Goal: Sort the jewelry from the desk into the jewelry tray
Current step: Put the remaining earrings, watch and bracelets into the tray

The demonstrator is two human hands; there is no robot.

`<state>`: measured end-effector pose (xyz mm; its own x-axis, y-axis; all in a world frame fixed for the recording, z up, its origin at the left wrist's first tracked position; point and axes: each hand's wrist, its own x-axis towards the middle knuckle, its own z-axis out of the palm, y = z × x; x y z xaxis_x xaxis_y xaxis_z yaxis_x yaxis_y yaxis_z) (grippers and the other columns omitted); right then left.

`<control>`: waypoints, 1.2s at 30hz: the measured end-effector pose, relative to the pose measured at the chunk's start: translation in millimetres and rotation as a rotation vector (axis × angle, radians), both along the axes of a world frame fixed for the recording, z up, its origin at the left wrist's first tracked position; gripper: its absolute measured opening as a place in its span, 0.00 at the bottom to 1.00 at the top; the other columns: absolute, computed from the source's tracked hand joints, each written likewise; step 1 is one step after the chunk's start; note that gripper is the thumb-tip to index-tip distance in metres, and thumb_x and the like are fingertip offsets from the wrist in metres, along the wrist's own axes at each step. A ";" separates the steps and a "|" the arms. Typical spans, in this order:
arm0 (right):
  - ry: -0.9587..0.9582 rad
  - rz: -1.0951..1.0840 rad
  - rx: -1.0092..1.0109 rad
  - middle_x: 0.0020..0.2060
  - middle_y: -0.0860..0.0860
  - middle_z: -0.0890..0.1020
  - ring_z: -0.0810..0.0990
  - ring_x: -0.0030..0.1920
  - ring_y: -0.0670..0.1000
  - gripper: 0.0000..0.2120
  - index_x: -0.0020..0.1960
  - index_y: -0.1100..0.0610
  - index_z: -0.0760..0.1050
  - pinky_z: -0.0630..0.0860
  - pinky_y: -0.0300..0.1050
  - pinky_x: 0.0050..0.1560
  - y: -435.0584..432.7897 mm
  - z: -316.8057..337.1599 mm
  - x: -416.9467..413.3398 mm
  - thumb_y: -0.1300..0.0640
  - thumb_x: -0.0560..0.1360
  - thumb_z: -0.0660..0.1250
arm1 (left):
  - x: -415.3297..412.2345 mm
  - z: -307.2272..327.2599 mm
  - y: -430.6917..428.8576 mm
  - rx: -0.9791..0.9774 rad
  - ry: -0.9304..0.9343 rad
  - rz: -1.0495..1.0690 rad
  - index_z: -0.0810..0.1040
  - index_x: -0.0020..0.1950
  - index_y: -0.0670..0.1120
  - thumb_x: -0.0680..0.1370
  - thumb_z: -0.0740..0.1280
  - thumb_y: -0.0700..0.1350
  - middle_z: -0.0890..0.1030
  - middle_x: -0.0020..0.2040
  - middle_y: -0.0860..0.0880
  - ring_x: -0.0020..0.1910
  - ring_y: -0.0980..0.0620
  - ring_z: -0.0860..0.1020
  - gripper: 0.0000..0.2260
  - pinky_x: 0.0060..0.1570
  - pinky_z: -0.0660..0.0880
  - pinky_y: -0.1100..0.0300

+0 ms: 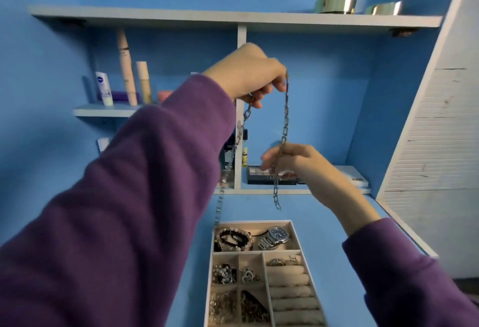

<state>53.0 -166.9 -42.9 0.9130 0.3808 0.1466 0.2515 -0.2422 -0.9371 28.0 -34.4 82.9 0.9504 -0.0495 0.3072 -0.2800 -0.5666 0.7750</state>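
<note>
My left hand (248, 74) is raised high and pinches a silver link chain (285, 116), which hangs from it in two strands. One strand drops past my purple sleeve toward the tray. Lower down, my right hand (298, 164) holds the other strand, whose free end dangles below it. On the blue desk beneath stands the beige jewelry tray (300, 246). Its top compartment holds beaded bracelets (234, 240) and a silver watch (276, 237). Small pieces fill the lower left cells, and ring rolls run down the right side.
Above the desk is a white shelf unit (241, 39) on the blue wall, with cosmetic tubes (127, 70) at left and gold tins (335, 4) on top. A makeup palette (269, 176) and a small bottle sit in the lower cubby. A white slatted panel (438, 145) borders the right.
</note>
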 end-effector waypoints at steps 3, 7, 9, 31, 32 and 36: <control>0.076 0.250 0.007 0.50 0.47 0.83 0.79 0.49 0.47 0.20 0.55 0.49 0.75 0.73 0.43 0.51 10.0 -11.6 -2.1 0.63 0.65 0.65 | 1.2 5.9 -3.7 0.038 0.002 0.010 0.78 0.35 0.42 0.73 0.64 0.40 0.70 0.27 0.49 0.24 0.53 0.66 0.07 0.26 0.70 0.66; 0.133 0.316 0.005 0.54 0.49 0.83 0.80 0.55 0.49 0.21 0.59 0.50 0.75 0.69 0.52 0.61 32.1 -26.4 -8.1 0.59 0.67 0.73 | 3.9 2.3 2.1 -0.019 0.001 0.042 0.78 0.36 0.40 0.73 0.63 0.40 0.71 0.27 0.48 0.24 0.53 0.66 0.08 0.25 0.70 0.66; 0.120 0.295 0.032 0.53 0.52 0.83 0.79 0.54 0.50 0.13 0.55 0.55 0.76 0.69 0.48 0.56 39.6 -31.2 -11.9 0.59 0.71 0.71 | 3.6 -1.1 9.8 -0.072 0.001 0.061 0.77 0.36 0.40 0.73 0.63 0.39 0.71 0.28 0.48 0.24 0.52 0.67 0.08 0.26 0.70 0.65; 0.056 -0.070 0.033 0.33 0.59 0.81 0.81 0.30 0.53 0.02 0.41 0.62 0.78 0.82 0.43 0.38 10.9 -9.4 -16.4 0.65 0.73 0.68 | -14.8 -170.7 51.4 0.169 0.422 -0.041 0.75 0.42 0.45 0.72 0.67 0.32 0.79 0.35 0.45 0.31 0.53 0.78 0.07 0.33 0.79 0.63; 0.053 -0.057 0.034 0.34 0.59 0.81 0.81 0.30 0.53 0.02 0.41 0.62 0.77 0.81 0.43 0.37 12.9 -11.9 -17.4 0.65 0.73 0.67 | -15.2 -179.4 49.2 0.175 0.439 -0.065 0.75 0.41 0.46 0.72 0.68 0.32 0.79 0.35 0.45 0.31 0.53 0.78 0.09 0.35 0.79 0.62; 0.047 -0.042 -0.016 0.33 0.58 0.81 0.81 0.31 0.55 0.04 0.39 0.61 0.77 0.82 0.46 0.37 20.8 -22.9 -18.2 0.66 0.73 0.67 | -16.8 -198.4 41.6 0.263 0.452 -0.142 0.77 0.45 0.46 0.68 0.72 0.36 0.81 0.41 0.47 0.37 0.51 0.78 0.09 0.39 0.77 0.60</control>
